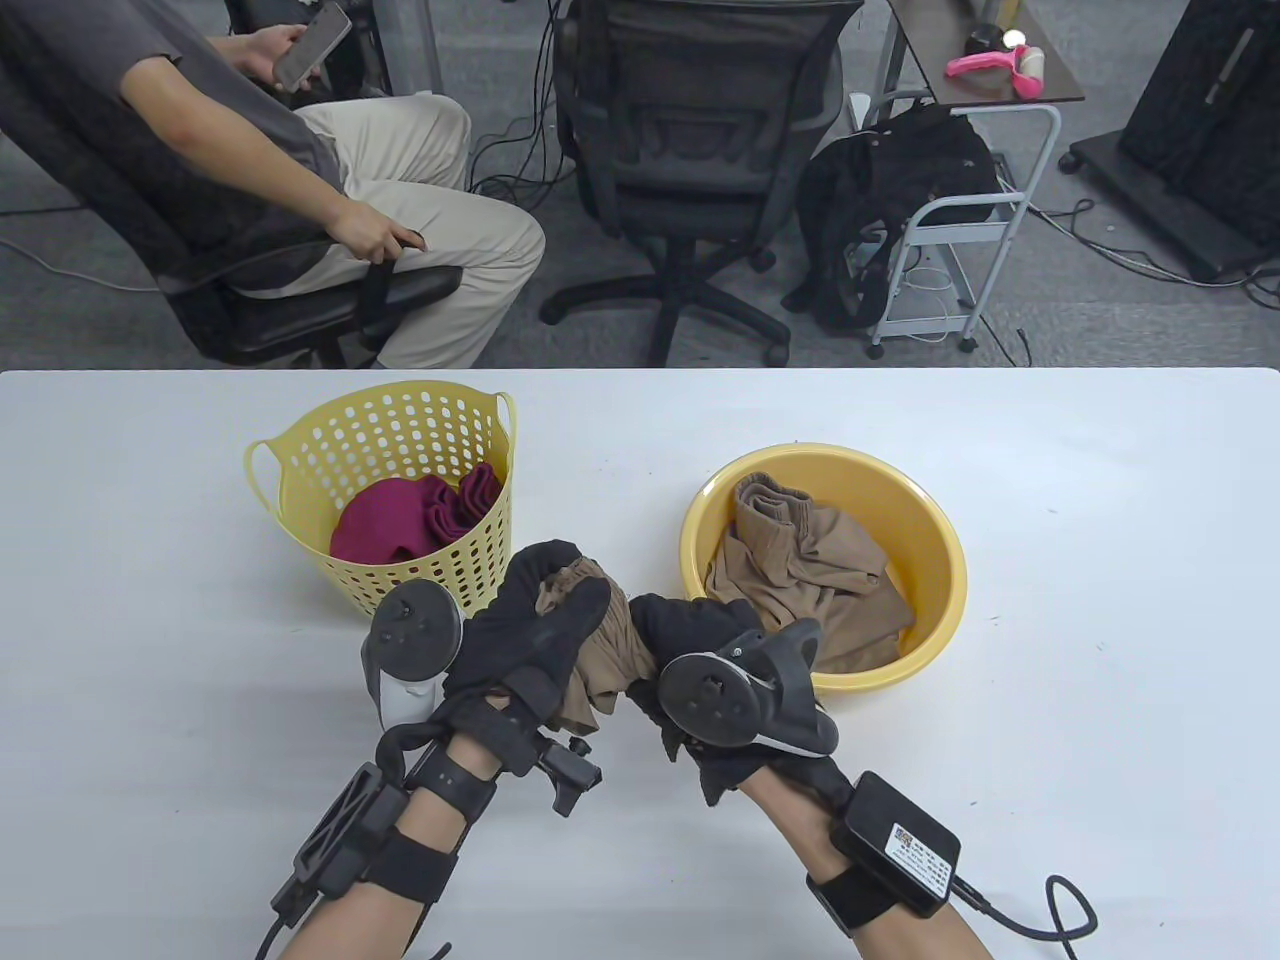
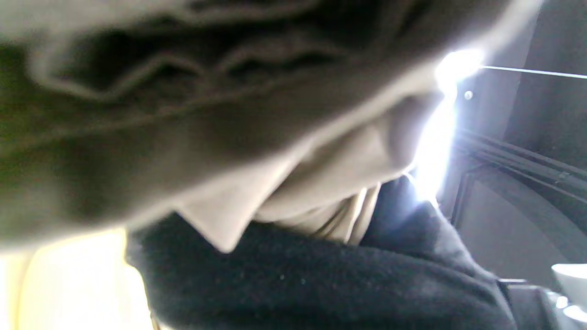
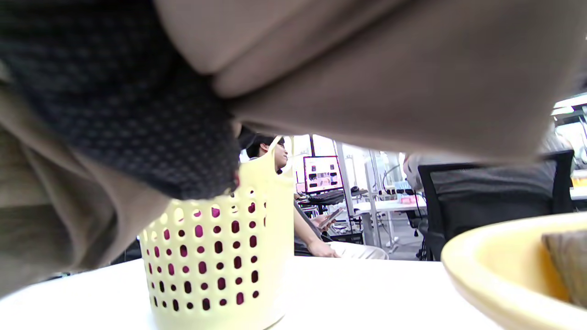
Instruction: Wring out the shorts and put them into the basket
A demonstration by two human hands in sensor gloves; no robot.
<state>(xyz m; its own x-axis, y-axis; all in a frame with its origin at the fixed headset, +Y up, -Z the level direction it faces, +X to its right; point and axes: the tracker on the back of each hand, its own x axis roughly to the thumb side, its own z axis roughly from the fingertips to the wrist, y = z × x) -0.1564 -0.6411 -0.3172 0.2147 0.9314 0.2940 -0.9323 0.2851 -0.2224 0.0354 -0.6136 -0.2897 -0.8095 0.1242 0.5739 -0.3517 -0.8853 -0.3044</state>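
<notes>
An office floor with cables lies behind a white tabletop [image 1: 1050,620]. A seated person [image 1: 250,150] holding a phone [image 1: 312,45] occupies a chair at upper left; an empty black office chair [image 1: 690,150] stands at centre, and a white cart [image 1: 960,230] with a black bag [image 1: 890,210] stands at right.

On the tabletop, left of centre, stands a pale yellow perforated basket [image 1: 300,450] containing a dark red garment [image 1: 410,515]. To its right, well apart from it, sits a yellow basin [image 1: 940,560] holding crumpled tan clothing [image 1: 800,570].

Near the front edge, between basket and basin, both gloved hands grasp one bunched pair of tan shorts [image 1: 590,650]. The left hand [image 1: 530,620] has its fingers curled over the upper end of the bundle, tan cloth showing between the fingers. The right hand [image 1: 690,630] is clenched on the other end, just beside the basin's near rim; its tracker [image 1: 745,690] covers much of the hand. The two hands are close together, with a short stretch of cloth visible between them. The shorts are held above the tabletop, outside both basket and basin.

The left wrist view is blurred, showing tan cloth [image 2: 321,174] against black glove fabric [image 2: 321,279]. The right wrist view shows cloth and glove overhead, with the basket [image 3: 220,261] and basin rim [image 3: 495,261] beyond.
</notes>
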